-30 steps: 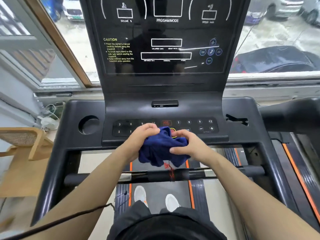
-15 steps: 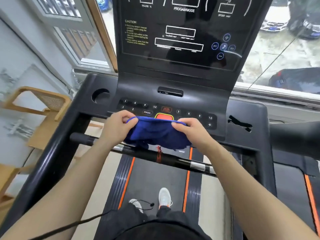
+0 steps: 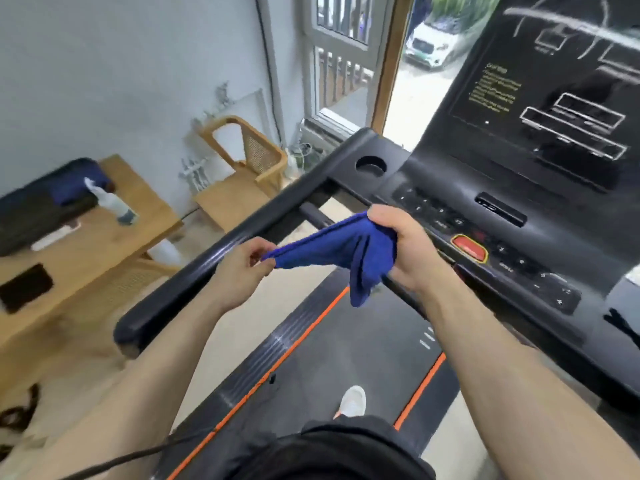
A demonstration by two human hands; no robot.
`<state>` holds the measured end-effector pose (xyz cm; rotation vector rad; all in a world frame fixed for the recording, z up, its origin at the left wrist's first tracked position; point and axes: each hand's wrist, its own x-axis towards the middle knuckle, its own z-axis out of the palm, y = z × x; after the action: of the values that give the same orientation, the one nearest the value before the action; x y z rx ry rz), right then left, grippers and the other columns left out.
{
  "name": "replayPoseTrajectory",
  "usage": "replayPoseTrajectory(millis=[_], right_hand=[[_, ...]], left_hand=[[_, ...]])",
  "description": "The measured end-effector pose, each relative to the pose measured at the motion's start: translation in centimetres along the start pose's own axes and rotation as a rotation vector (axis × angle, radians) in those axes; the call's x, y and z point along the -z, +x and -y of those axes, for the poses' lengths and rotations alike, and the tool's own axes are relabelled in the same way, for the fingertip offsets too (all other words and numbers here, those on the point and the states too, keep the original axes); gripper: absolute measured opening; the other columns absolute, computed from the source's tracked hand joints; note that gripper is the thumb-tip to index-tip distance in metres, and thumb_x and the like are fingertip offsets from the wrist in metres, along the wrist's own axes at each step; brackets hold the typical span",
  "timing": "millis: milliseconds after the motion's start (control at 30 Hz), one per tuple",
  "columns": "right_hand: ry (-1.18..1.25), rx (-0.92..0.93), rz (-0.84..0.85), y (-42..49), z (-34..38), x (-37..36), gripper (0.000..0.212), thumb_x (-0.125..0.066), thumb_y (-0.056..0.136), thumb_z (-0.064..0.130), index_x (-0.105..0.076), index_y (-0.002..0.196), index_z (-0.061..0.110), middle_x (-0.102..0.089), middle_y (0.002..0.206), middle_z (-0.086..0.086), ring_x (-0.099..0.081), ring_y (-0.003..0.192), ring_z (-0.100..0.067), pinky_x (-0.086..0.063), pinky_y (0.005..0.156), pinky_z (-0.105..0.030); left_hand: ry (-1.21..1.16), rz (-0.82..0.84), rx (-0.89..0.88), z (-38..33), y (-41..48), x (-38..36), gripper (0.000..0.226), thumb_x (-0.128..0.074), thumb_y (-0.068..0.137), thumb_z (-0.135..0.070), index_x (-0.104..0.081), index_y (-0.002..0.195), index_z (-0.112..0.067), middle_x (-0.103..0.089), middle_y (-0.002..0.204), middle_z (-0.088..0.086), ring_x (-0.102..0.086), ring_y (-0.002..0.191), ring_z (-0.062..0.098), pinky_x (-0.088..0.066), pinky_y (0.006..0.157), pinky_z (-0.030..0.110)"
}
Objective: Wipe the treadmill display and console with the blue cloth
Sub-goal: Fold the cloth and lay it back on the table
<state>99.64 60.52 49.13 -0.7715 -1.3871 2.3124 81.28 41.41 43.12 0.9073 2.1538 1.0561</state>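
Observation:
I hold the blue cloth stretched between both hands, in front of the treadmill console. My left hand pinches one corner at the left. My right hand grips the bunched other end, and a fold hangs down below it. The cloth hangs just before the console's button panel, near the red stop button. The dark display rises at the upper right, with streaks across its glass.
The left handrail runs diagonally below my left hand. A cup holder sits at the console's left corner. A wooden table with a spray bottle stands at the left, a wooden chair behind it. Below lies the belt.
The view has swung left. My hands have pulled apart, stretching the cloth out from a bunched bundle, and the left hand now holds only a corner.

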Motion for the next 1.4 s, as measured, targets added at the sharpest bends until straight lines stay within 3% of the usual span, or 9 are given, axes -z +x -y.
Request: replayPoseTrajectory(millis=[200, 300, 400, 467, 567, 800, 900, 1100, 1400], right_hand=[[0.058, -0.128, 0.247, 1.2, -5.4, -10.6, 0.034, -0.052, 0.067, 0.015, -0.075, 0.086, -0.001, -0.072, 0.083, -0.016, -0.067, 0.078, -0.028, -0.052, 0.079, -0.035], [-0.175, -0.228, 0.280, 2.1, -8.8, -15.1, 0.034, -0.054, 0.056, 0.016, -0.068, 0.082, -0.001, -0.066, 0.080, -0.014, -0.061, 0.073, -0.027, -0.045, 0.069, -0.034], [-0.583, -0.282, 0.363, 2.5, -12.4, -19.6, 0.048, -0.059, 0.049, 0.022, -0.066, 0.085, -0.008, -0.055, 0.084, -0.015, -0.046, 0.080, -0.027, -0.031, 0.064, -0.036], [-0.744, -0.339, 0.520, 2.2, -14.9, -22.8, 0.056, -0.066, 0.060, 0.025, -0.064, 0.099, -0.015, -0.056, 0.086, -0.016, -0.046, 0.081, -0.027, -0.034, 0.070, -0.038], [-0.741, -0.422, 0.705, 0.4, -19.0, -27.8, 0.020, -0.062, 0.093, 0.003, -0.075, 0.107, -0.003, -0.067, 0.093, -0.020, -0.057, 0.082, -0.024, -0.046, 0.077, -0.036], [-0.639, -0.725, 0.788, -5.8, -29.8, -40.6, 0.017, -0.064, 0.089, -0.011, -0.077, 0.085, 0.000, -0.071, 0.087, -0.019, -0.065, 0.081, -0.027, -0.061, 0.068, -0.027], [-0.687, -0.790, 0.873, -9.1, -32.7, -45.3, 0.013, -0.065, 0.090, -0.010, -0.073, 0.099, -0.005, -0.074, 0.091, -0.020, -0.072, 0.078, -0.025, -0.062, 0.066, -0.027], [-0.582, -1.039, 0.960, -13.3, -37.8, -53.3, 0.016, -0.052, 0.093, -0.016, -0.063, 0.102, -0.010, -0.066, 0.087, -0.017, -0.068, 0.068, -0.023, -0.060, 0.063, -0.023], [-0.828, -1.172, 1.079, -20.0, -45.3, -61.9, 0.018, -0.048, 0.094, -0.009, -0.059, 0.082, 0.000, -0.064, 0.073, -0.016, -0.070, 0.059, -0.026, -0.061, 0.053, -0.030]], left_hand=[[-0.325, -0.334, 0.252, 7.9, -10.4, 8.4, 0.038, -0.041, 0.095, 0.009, -0.067, 0.092, -0.017, -0.066, 0.088, 0.006, -0.060, 0.082, 0.019, -0.051, 0.068, 0.029], [-0.355, -0.488, 0.248, 11.1, -16.8, 11.9, 0.044, -0.044, 0.096, 0.010, -0.067, 0.086, -0.026, -0.070, 0.077, -0.011, -0.063, 0.069, 0.002, -0.051, 0.059, 0.020], [-0.545, -0.597, 0.341, 15.5, -23.3, 14.4, 0.025, -0.053, 0.100, 0.000, -0.070, 0.097, -0.018, -0.076, 0.082, -0.007, -0.068, 0.072, 0.009, -0.056, 0.062, 0.021], [-0.735, -0.646, 0.435, 18.5, -27.3, 15.3, 0.017, -0.055, 0.100, -0.006, -0.070, 0.108, -0.009, -0.075, 0.097, 0.009, -0.070, 0.077, 0.015, -0.059, 0.066, 0.023], [-0.964, -0.734, 0.565, 21.1, -32.3, 15.4, 0.022, -0.061, 0.098, -0.013, -0.070, 0.115, -0.004, -0.073, 0.099, 0.009, -0.071, 0.075, 0.016, -0.060, 0.065, 0.025], [-1.194, -1.005, 0.668, 22.7, -39.1, 14.6, 0.023, -0.070, 0.091, -0.012, -0.072, 0.112, -0.002, -0.074, 0.100, 0.014, -0.071, 0.082, 0.023, -0.060, 0.075, 0.032], [-1.116, -1.194, 0.722, 22.9, -41.0, 15.4, 0.011, -0.073, 0.089, -0.008, -0.071, 0.099, -0.002, -0.073, 0.088, 0.012, -0.072, 0.070, 0.019, -0.059, 0.062, 0.027], [-0.618, -1.406, 0.810, 24.6, -45.5, 17.3, 0.018, -0.077, 0.084, -0.017, -0.079, 0.074, -0.033, -0.076, 0.077, -0.006, -0.072, 0.074, 0.015, -0.060, 0.077, 0.039], [-0.127, -1.290, 1.080, 28.6, -54.7, 17.8, 0.020, -0.070, 0.083, -0.050, -0.074, 0.091, -0.032, -0.062, 0.089, -0.011, -0.063, 0.080, 0.007, -0.053, 0.075, 0.035]])
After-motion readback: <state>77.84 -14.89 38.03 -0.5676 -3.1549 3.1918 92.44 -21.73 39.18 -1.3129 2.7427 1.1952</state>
